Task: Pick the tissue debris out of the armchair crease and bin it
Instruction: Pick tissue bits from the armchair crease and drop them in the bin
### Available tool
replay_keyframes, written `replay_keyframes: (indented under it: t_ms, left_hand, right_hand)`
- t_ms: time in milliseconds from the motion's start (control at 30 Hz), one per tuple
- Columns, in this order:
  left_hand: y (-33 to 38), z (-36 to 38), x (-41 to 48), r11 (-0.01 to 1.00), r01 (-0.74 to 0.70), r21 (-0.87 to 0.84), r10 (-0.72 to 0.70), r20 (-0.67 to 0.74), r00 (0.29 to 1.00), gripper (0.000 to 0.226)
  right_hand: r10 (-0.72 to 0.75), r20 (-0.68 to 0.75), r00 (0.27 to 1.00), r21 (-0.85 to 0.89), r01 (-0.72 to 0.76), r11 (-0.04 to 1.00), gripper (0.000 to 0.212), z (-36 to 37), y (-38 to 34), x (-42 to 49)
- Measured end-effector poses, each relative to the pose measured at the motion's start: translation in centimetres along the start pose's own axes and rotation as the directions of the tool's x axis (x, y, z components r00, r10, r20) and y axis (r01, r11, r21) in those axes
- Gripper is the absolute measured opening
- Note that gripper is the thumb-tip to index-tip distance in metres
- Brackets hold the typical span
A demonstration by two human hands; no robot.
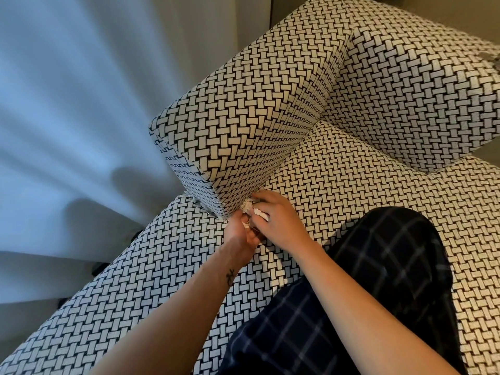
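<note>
The armchair point(243, 117) is covered in a black-and-white woven pattern. White tissue debris point(247, 205) pokes out of the crease where the armrest meets the seat cushion point(351, 185). My right hand point(278, 220) is at the crease with white tissue scraps point(261, 213) pinched in its fingers. My left hand point(239, 231) is cupped just below and beside it, with a few white scraps showing in its palm. The two hands touch each other.
My leg in dark checked trousers point(351, 293) rests on the seat to the right of my arms. A pale curtain point(67, 117) hangs along the left of the chair. The backrest cushion point(419, 90) is at the upper right. No bin is in view.
</note>
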State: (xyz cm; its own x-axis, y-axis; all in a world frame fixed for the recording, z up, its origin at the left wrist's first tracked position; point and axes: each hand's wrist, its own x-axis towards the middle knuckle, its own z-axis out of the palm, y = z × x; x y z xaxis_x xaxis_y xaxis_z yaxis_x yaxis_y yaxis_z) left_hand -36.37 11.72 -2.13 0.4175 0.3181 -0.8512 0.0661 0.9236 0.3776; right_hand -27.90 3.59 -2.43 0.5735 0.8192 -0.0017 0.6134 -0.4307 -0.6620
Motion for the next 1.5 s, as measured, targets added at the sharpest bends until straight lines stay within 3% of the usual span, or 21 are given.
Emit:
replay_keyframes:
  t_ms: [167, 433, 600, 733, 900, 1067, 1167, 1233, 1333, 1367, 1500]
  left_hand:
    - [0.2, 0.0, -0.3, 1.0, 0.024, -0.012, -0.022, 0.107, 0.994, 0.04]
    - [0.3, -0.5, -0.2, 0.998, 0.03, 0.056, -0.037, 0.117, 0.992, 0.035]
    - [0.1, -0.2, -0.2, 0.999, 0.011, 0.037, -0.014, 0.082, 0.997, 0.03]
    - [0.2, 0.0, -0.1, 1.0, 0.012, 0.028, -0.014, 0.065, 0.998, 0.032]
    - [0.2, -0.6, -0.1, 0.999, 0.042, 0.014, -0.043, 0.092, 0.995, 0.037]
    - [0.5, -0.8, -0.3, 0.999, 0.034, 0.039, -0.041, 0.219, 0.975, 0.037]
    - [0.5, -0.9, -0.6, 0.998, 0.002, 0.061, -0.017, 0.248, 0.969, 0.039]
    - [0.4, -0.8, -0.8, 0.997, -0.009, 0.072, -0.007, 0.226, 0.974, 0.039]
    - [0.2, -0.5, -0.2, 0.998, -0.008, 0.065, -0.002, 0.151, 0.988, 0.031]
    - [0.1, -0.3, 0.0, 0.998, -0.005, 0.056, -0.002, 0.12, 0.993, 0.031]
    - [0.1, 0.2, 0.1, 0.999, 0.002, 0.036, -0.005, 0.067, 0.998, 0.028]
  right_hand:
    - [-0.059, 0.055, 0.997, -0.138, 0.066, 0.988, 0.027, 0.3, -0.4, -0.4]
    - [0.124, -0.081, 0.989, -0.026, -0.126, 0.992, 0.036, -0.6, -0.2, -0.2]
    - [0.171, -0.066, 0.983, 0.09, -0.165, 0.982, 0.014, -1.0, -0.3, -0.2]
    - [0.163, -0.071, 0.984, 0.162, -0.15, 0.975, 0.01, -1.4, -0.9, -0.2]
    - [0.071, 0.069, 0.995, 0.171, -0.082, 0.982, 0.01, -1.2, -1.5, -0.4]
    - [0.146, 0.083, 0.986, 0.312, -0.165, 0.936, 0.017, -1.6, -1.7, -0.7]
    - [0.13, 0.139, 0.982, 0.296, -0.166, 0.941, 0.02, -1.8, -1.6, -0.7]
    - [0.174, 0.159, 0.972, 0.401, -0.224, 0.888, 0.021, -2.0, -1.4, -0.4]
    - [0.336, 0.089, 0.938, 0.665, -0.307, 0.681, 0.026, -2.1, -1.1, 0.3]
    - [0.37, 0.051, 0.928, 0.681, -0.303, 0.667, 0.027, -2.2, -0.9, 0.6]
    - [0.283, -0.042, 0.958, 0.428, -0.239, 0.872, 0.023, -2.3, -0.1, 1.9]
